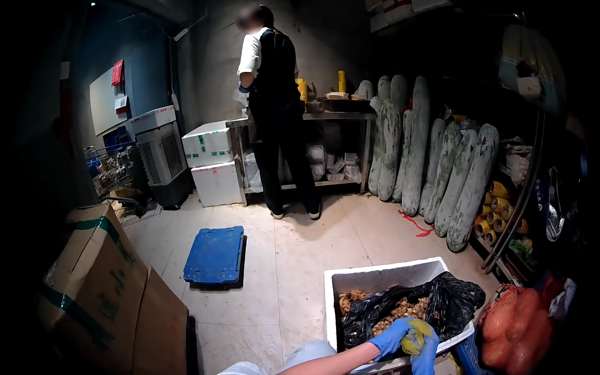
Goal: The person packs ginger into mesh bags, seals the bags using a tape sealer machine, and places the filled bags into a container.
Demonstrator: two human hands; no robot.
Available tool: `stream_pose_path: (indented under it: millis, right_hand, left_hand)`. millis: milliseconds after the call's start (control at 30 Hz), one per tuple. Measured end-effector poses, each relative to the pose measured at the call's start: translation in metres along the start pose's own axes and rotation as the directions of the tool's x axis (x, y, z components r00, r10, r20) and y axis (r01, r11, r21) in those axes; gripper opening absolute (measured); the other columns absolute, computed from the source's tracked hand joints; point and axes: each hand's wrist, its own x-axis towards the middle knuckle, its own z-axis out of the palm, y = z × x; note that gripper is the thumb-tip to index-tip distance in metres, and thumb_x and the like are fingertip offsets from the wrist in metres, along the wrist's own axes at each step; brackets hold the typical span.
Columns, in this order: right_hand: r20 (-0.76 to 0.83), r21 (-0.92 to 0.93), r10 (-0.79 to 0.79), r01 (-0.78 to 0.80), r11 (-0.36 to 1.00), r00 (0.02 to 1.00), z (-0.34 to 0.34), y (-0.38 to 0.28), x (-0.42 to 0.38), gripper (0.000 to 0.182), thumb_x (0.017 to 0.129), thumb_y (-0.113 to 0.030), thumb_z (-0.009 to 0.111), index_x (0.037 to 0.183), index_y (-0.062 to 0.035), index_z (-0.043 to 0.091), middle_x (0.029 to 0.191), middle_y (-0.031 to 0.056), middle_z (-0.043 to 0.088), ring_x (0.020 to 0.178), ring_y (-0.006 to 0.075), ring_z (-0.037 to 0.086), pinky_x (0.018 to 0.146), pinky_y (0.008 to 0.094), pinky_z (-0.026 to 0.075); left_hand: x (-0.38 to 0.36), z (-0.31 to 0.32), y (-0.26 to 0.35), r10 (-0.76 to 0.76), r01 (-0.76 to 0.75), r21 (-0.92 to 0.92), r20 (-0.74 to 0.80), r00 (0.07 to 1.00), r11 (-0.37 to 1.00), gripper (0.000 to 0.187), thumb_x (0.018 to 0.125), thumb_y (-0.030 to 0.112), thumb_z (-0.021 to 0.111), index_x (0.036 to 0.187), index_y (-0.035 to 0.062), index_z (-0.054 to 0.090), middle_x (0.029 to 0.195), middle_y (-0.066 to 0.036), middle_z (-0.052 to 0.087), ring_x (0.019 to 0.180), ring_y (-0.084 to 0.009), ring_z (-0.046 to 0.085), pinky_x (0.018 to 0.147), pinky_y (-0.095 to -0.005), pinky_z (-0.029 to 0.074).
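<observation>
My left hand (392, 337), in a blue glove, reaches in from the lower left over a white foam box. Its fingers are closed on a crumpled yellow-green item (415, 338) whose exact kind I cannot make out. My right hand (425, 357), also blue-gloved, grips the same item from the right, its fingers partly hidden. The white foam box (382, 270) is lined with a black plastic bag (455, 299). Inside lie many small brown lumpy pieces (400, 312), perhaps roots or mushrooms. My hands cover part of the box's near side.
A blue platform scale (214, 255) lies on the floor. Cardboard boxes (94, 281) stand at left, a red mesh sack (515, 328) at right. Long winter melons (420, 147) lean against the wall. A co-worker (275, 106) stands at a metal table (340, 117) beside stacked foam boxes (215, 184).
</observation>
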Motion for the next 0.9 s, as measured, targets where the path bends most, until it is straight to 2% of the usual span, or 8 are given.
stream_pose_path:
  millis: [167,233,333,533,567,667,733,900]
  right_hand:
    - [-0.045,0.220,0.003,0.007,0.975,0.999,0.029,-0.027,0.001,0.029,0.084,-0.021,0.040,0.100,0.0006,0.053,0.089,0.0096,0.057,0.079,0.0189,0.057,0.072,0.0293,0.048]
    - [0.073,-0.021,-0.051,0.052,0.998,0.996,0.034,-0.042,-0.003,0.043,0.082,-0.032,0.045,0.106,0.0031,0.050,0.094,0.0114,0.055,0.081,0.0163,0.054,0.073,0.0266,0.045]
    - [0.187,-0.421,-0.006,0.085,0.903,0.982,0.039,-0.061,-0.003,0.038,0.080,-0.027,0.049,0.101,0.0045,0.054,0.090,0.0100,0.058,0.082,0.0138,0.055,0.071,0.0237,0.046]
    - [0.251,-0.130,0.034,-0.001,0.991,0.967,0.049,-0.087,-0.013,0.041,0.071,-0.012,0.042,0.107,0.0058,0.050,0.090,0.0091,0.057,0.081,0.0150,0.055,0.074,0.0239,0.046]
    - [0.217,-0.058,0.068,-0.056,0.997,0.974,0.043,-0.083,-0.011,0.038,0.078,-0.020,0.046,0.107,0.0036,0.049,0.086,0.0071,0.056,0.076,0.0144,0.056,0.069,0.0248,0.047]
    - [0.294,-0.002,0.192,-0.200,0.980,0.936,0.026,-0.083,-0.007,0.038,0.072,-0.018,0.052,0.101,0.0049,0.051,0.089,0.0119,0.058,0.081,0.0176,0.057,0.073,0.0292,0.048]
    - [0.331,0.140,0.249,-0.309,0.941,0.910,0.022,-0.085,-0.005,0.034,0.069,-0.014,0.054,0.097,0.0057,0.053,0.092,0.0152,0.058,0.084,0.0215,0.058,0.076,0.0322,0.048]
    - [0.254,0.077,0.260,-0.288,0.955,0.931,0.018,-0.096,-0.007,0.025,0.072,-0.012,0.052,0.090,0.0048,0.054,0.088,0.0147,0.058,0.079,0.0192,0.057,0.077,0.0283,0.045]
  left_hand:
    - [-0.009,0.015,0.030,-0.192,0.195,-0.024,0.107,0.976,0.980,0.025,0.083,0.024,0.051,0.095,0.0029,0.053,0.093,-0.007,0.057,0.080,-0.0125,0.055,0.073,-0.0234,0.045]
    - [-0.015,0.019,0.042,-0.338,0.333,-0.435,0.069,0.939,0.837,0.039,0.086,0.037,0.043,0.101,0.0030,0.049,0.095,-0.011,0.056,0.077,-0.0185,0.057,0.072,-0.0308,0.050]
    - [-0.018,0.007,0.036,-0.084,0.150,-0.337,0.204,0.975,0.929,0.028,0.088,0.024,0.042,0.107,0.0044,0.046,0.099,-0.008,0.055,0.084,-0.0160,0.057,0.075,-0.0285,0.048]
    - [-0.045,0.045,0.076,-0.152,0.221,-0.301,0.236,0.960,0.928,0.026,0.087,0.017,0.042,0.107,0.0009,0.045,0.107,-0.010,0.051,0.095,-0.0193,0.053,0.083,-0.0322,0.045]
    - [-0.034,0.041,0.069,-0.333,0.419,-0.538,0.255,0.908,0.731,0.025,0.087,0.015,0.041,0.107,0.0001,0.045,0.107,-0.011,0.051,0.095,-0.0206,0.053,0.083,-0.0338,0.046]
    - [-0.039,0.051,0.076,-0.390,0.493,-0.486,0.302,0.870,0.722,0.028,0.087,0.017,0.044,0.110,0.0019,0.046,0.104,-0.006,0.053,0.089,-0.0147,0.055,0.077,-0.0284,0.048]
    - [-0.045,0.062,0.083,-0.303,0.313,-0.011,0.221,0.927,0.950,0.030,0.084,0.016,0.050,0.111,0.0027,0.046,0.099,-0.003,0.054,0.085,-0.0103,0.054,0.072,-0.0246,0.048]
    - [-0.058,0.065,0.069,-0.317,0.294,0.130,0.228,0.921,0.947,0.043,0.077,0.021,0.061,0.113,0.0048,0.044,0.098,0.000,0.051,0.086,-0.0077,0.049,0.073,-0.0219,0.043]
